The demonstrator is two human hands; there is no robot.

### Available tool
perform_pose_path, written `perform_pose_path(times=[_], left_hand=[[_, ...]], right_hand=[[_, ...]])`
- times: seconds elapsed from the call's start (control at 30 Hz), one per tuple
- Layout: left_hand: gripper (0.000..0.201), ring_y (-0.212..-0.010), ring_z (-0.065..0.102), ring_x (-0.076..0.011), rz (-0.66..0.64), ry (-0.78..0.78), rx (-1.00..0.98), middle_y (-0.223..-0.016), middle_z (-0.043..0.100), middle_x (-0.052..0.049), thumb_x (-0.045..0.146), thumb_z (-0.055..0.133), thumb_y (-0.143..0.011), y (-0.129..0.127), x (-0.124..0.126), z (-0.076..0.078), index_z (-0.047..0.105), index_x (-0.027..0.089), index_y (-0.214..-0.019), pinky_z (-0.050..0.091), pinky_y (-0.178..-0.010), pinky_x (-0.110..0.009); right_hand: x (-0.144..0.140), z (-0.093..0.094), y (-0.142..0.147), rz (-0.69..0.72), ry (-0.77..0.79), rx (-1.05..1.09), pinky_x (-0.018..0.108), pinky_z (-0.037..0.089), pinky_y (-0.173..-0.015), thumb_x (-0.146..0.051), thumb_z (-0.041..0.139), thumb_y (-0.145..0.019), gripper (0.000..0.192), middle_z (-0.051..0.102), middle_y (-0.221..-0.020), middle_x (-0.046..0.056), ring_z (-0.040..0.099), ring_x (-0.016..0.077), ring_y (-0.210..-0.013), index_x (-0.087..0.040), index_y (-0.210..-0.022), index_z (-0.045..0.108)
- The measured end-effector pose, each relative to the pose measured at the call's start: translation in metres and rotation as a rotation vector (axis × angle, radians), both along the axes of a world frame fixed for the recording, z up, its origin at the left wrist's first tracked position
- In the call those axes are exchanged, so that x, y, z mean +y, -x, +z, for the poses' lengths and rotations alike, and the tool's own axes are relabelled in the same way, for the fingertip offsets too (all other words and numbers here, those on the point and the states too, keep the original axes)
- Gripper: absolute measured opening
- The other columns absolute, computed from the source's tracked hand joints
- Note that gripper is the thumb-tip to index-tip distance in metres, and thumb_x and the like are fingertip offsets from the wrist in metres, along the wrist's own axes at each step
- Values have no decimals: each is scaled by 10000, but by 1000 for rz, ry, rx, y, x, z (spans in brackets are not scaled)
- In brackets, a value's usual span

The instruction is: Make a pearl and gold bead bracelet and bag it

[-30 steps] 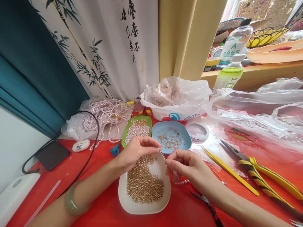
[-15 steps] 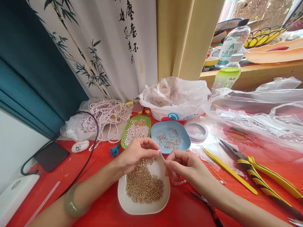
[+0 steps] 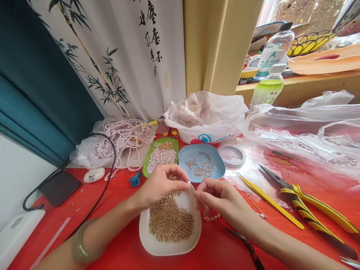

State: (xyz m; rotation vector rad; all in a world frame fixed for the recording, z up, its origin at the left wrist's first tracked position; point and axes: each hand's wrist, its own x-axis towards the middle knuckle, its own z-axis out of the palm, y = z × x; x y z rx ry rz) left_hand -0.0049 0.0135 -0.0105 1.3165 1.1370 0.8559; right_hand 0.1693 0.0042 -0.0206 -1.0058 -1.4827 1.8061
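Both hands pinch something too small to tell above the white dish (image 3: 157, 245) of gold beads (image 3: 171, 221): left hand (image 3: 161, 183), right hand (image 3: 218, 197). Red surface (image 3: 123, 180); bamboo-print curtain (image 3: 118, 56) behind the dish.

Both hands (image 3: 194, 191) pinch fingertips together over white dish (image 3: 157, 245) w/ gold beads (image 3: 170, 219).

Item pinched between fingertips (image 3: 188, 183) too small to tell (maybe a bead), pliers (image 3: 309, 213) cut off

We see bright, even daylight from the far right, where the window shelf (image 3: 306, 84) washes out. Glare streaks the plastic bags (image 3: 306, 127). Shadows are soft. Edges bow with wide-angle distortion; focus is sharp throughout.
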Motion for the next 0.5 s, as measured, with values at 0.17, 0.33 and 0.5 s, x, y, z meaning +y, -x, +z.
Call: perform_pose_path(times=[0.17,0.33,0.5], left_hand=[[126,-587,513,-107,-30,-53,91,-627,583,2,210,697,-606,2,0,3,603,142,-654,402,-555,-227],[116,-586,519,-113,-45,-73,141,-633,588,-6,218,690,-616,3,1,5,607,145,-651,409,-551,-229],[94,-648,535,-124,-35,-139,186,-689,590,-17,207,693,-613,2,0,7,624,146,-636,417,-597,-236]], right_hand=[[-1,-2,-2,23,-39,-12,182,374,-434,-262,528,-762,176,511,-516,-39,449,52,-443,-160,-623,492],[0,-4,-2,32,-67,-35,182,378,-430,-262,519,-770,165,513,-544,-30,449,61,-465,-163,-641,496],[-2,-5,-4,56,-98,-43,180,392,-442,-276,512,-784,161,518,-573,-26,464,67,-488,-166,-667,512]])
